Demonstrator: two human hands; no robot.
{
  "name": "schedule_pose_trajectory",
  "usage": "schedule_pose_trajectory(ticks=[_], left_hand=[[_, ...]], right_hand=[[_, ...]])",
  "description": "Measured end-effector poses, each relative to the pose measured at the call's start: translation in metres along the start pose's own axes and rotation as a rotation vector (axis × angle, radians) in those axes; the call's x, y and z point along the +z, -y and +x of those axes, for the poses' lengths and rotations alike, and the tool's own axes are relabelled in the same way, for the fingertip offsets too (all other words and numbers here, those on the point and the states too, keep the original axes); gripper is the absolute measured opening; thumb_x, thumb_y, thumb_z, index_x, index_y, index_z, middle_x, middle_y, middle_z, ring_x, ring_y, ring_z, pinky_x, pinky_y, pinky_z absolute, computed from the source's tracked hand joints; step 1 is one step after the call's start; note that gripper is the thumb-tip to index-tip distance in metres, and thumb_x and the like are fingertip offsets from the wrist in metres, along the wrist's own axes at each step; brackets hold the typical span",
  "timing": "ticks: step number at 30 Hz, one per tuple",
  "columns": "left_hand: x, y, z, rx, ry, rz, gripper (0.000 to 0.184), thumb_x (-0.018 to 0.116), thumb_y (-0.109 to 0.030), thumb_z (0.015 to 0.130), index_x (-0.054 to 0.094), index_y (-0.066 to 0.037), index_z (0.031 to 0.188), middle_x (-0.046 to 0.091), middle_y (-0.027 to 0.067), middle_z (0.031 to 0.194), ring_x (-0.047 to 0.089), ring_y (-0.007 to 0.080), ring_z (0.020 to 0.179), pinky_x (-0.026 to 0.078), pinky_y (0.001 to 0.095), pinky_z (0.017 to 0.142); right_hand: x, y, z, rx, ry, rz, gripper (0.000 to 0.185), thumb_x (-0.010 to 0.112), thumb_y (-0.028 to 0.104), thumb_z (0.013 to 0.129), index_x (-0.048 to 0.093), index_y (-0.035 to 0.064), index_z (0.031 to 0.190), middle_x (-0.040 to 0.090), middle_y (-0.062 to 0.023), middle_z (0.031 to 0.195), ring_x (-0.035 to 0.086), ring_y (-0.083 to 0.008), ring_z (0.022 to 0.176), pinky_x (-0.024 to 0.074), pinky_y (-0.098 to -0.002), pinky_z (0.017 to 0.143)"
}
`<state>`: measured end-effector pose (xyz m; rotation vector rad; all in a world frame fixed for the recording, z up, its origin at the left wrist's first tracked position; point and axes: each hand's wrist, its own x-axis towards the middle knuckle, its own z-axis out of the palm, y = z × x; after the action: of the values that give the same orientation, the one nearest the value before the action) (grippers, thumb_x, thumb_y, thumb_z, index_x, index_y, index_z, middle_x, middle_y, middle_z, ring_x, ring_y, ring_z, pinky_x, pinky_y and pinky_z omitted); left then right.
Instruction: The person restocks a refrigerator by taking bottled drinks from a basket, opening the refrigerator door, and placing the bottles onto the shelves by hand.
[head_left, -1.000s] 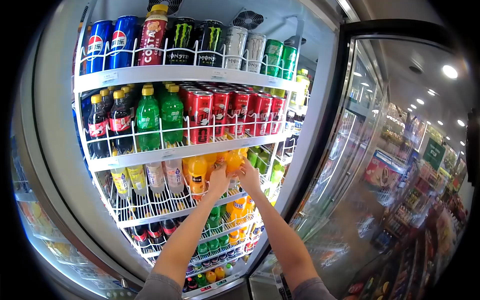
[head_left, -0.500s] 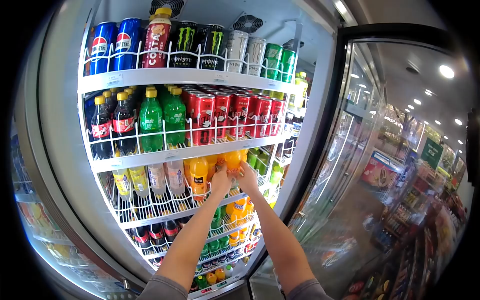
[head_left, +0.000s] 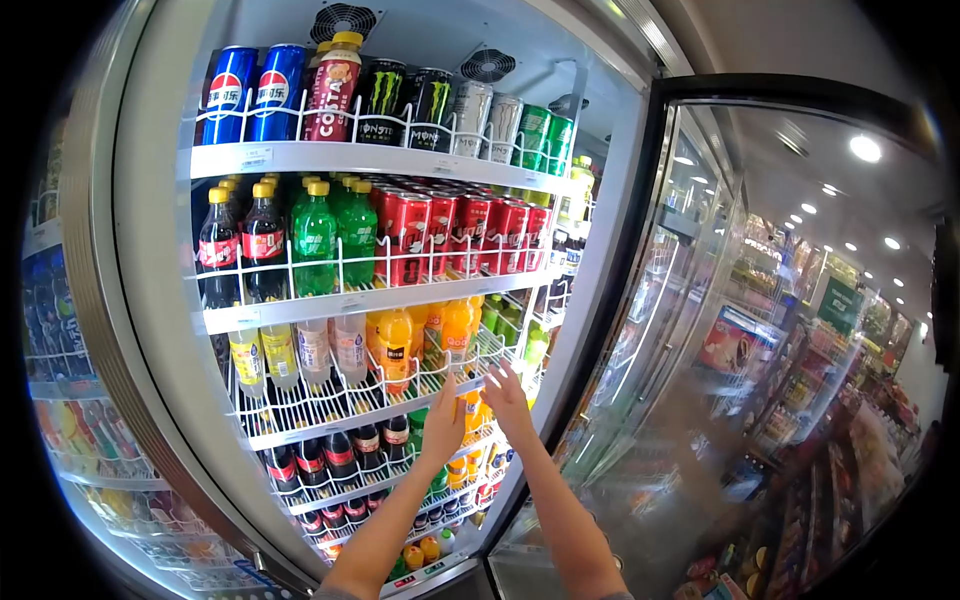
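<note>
An orange Qoo bottle (head_left: 457, 328) stands on the third shelf, just above and behind my hands. My left hand (head_left: 444, 424) is raised in front of the shelf's wire edge, fingers up, holding nothing. To its right my right hand (head_left: 508, 400) has its fingers spread and is empty too. Left of the Qoo bottle is an orange juice bottle (head_left: 396, 345) with a dark label. Pale bottles (head_left: 349, 345) and yellow-labelled bottles (head_left: 246, 358) share this shelf farther left.
Red cans (head_left: 408, 235), green bottles (head_left: 315, 240) and cola bottles (head_left: 264, 240) fill the shelf above. Blue cans (head_left: 276, 92) are on top. A glass door (head_left: 640, 390) stands open at the right. Cola bottles (head_left: 340, 455) are below.
Both hands have let go of the orange Qoo bottle and moved down and back from it. The bottle now stands on the shelf. The camera view has shifted slightly.
</note>
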<state>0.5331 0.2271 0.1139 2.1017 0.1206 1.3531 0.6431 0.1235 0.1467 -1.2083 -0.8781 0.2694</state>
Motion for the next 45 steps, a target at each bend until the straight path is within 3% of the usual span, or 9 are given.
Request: schedule_pose_trajectory(ticks=[3, 8, 15, 17, 23, 24, 31, 38, 45], left_hand=[[-0.002, -0.017, -0.046, -0.146, 0.012, -0.142, 0.051, 0.05, -0.014, 0.098, 0.036, 0.003, 0.144, 0.049, 0.0286, 0.136, 0.05, 0.0403, 0.125, 0.041, 0.0402, 0.104], [-0.01, -0.032, -0.105, -0.378, -0.105, -0.348, 0.047, 0.051, -0.018, 0.101, 0.041, 0.0, 0.143, 0.059, 0.0204, 0.128, 0.059, 0.0239, 0.117, 0.046, 0.0333, 0.097], [-0.06, -0.091, -0.139, -0.349, -0.171, -0.236, 0.044, 0.054, -0.017, 0.1, 0.046, -0.005, 0.141, 0.063, 0.0161, 0.124, 0.063, 0.0212, 0.105, 0.048, 0.0319, 0.091], [-0.073, -0.114, -0.145, -0.314, -0.201, -0.247, 0.042, 0.056, -0.015, 0.098, 0.049, -0.002, 0.137, 0.065, 0.0175, 0.12, 0.067, 0.0237, 0.098, 0.05, 0.0332, 0.088], [-0.122, -0.193, -0.197, -0.389, -0.241, -0.254, 0.04, 0.058, -0.01, 0.095, 0.053, -0.003, 0.134, 0.067, 0.0126, 0.115, 0.065, 0.0156, 0.094, 0.05, 0.029, 0.086], [-0.129, -0.202, -0.209, -0.412, -0.243, -0.246, 0.041, 0.058, -0.01, 0.095, 0.053, -0.003, 0.135, 0.067, 0.0122, 0.115, 0.065, 0.0146, 0.094, 0.05, 0.0287, 0.085], [-0.207, -0.263, -0.32, -0.518, -0.383, -0.123, 0.041, 0.059, -0.01, 0.094, 0.054, -0.004, 0.135, 0.067, 0.0086, 0.114, 0.062, 0.0107, 0.09, 0.049, 0.0258, 0.083], [-0.299, -0.302, -0.43, -0.655, -0.615, 0.102, 0.04, 0.059, -0.013, 0.096, 0.054, -0.007, 0.135, 0.066, 0.0071, 0.113, 0.06, 0.0092, 0.091, 0.047, 0.0243, 0.078], [-0.385, -0.348, -0.453, -0.663, -0.796, 0.18, 0.04, 0.057, -0.016, 0.097, 0.052, -0.007, 0.136, 0.065, 0.0075, 0.114, 0.061, 0.0116, 0.096, 0.046, 0.0263, 0.087]], right_hand=[[0.01, 0.009, -0.05, 0.077, -0.02, 0.157, 0.061, 0.051, 0.007, 0.099, 0.021, 0.0091, 0.152, 0.038, -0.0187, 0.148, 0.047, -0.0266, 0.13, 0.0464, -0.0388, 0.104], [-0.004, 0.006, -0.108, 0.013, -0.013, 0.161, 0.057, 0.046, 0.004, 0.1, 0.023, 0.0083, 0.152, 0.039, -0.0215, 0.147, 0.046, -0.032, 0.132, 0.0454, -0.0423, 0.105], [-0.02, 0.047, -0.166, -0.026, -0.057, 0.211, 0.059, 0.054, 0.018, 0.1, 0.027, 0.0088, 0.151, 0.045, -0.021, 0.143, 0.052, -0.0304, 0.125, 0.0493, -0.0409, 0.1], [-0.019, 0.067, -0.182, -0.031, -0.031, 0.233, 0.058, 0.055, 0.017, 0.1, 0.028, 0.0091, 0.151, 0.045, -0.0205, 0.143, 0.053, -0.0294, 0.124, 0.0492, -0.0411, 0.099], [-0.004, 0.126, -0.239, 0.017, 0.024, 0.307, 0.061, 0.057, 0.016, 0.098, 0.028, 0.0032, 0.149, 0.043, -0.0219, 0.143, 0.052, -0.0322, 0.126, 0.0505, -0.0413, 0.099], [0.008, 0.133, -0.246, -0.005, -0.062, 0.415, 0.058, 0.057, 0.018, 0.098, 0.03, 0.0035, 0.148, 0.046, -0.0213, 0.141, 0.054, -0.0313, 0.123, 0.051, -0.0409, 0.098], [0.105, 0.161, -0.319, 0.018, 0.248, 0.471, 0.056, 0.06, 0.023, 0.097, 0.037, 0.0004, 0.143, 0.055, -0.0197, 0.129, 0.061, -0.0289, 0.111, 0.0549, -0.041, 0.092], [0.176, 0.146, -0.4, 0.167, 0.457, 0.585, 0.05, 0.056, 0.017, 0.098, 0.037, -0.0005, 0.142, 0.055, -0.0193, 0.128, 0.061, -0.0283, 0.112, 0.0538, -0.041, 0.094], [0.258, 0.159, -0.444, 0.214, 0.649, 0.633, 0.048, 0.055, 0.015, 0.098, 0.039, -0.0015, 0.14, 0.057, -0.0194, 0.125, 0.062, -0.0278, 0.11, 0.0545, -0.0407, 0.092]])
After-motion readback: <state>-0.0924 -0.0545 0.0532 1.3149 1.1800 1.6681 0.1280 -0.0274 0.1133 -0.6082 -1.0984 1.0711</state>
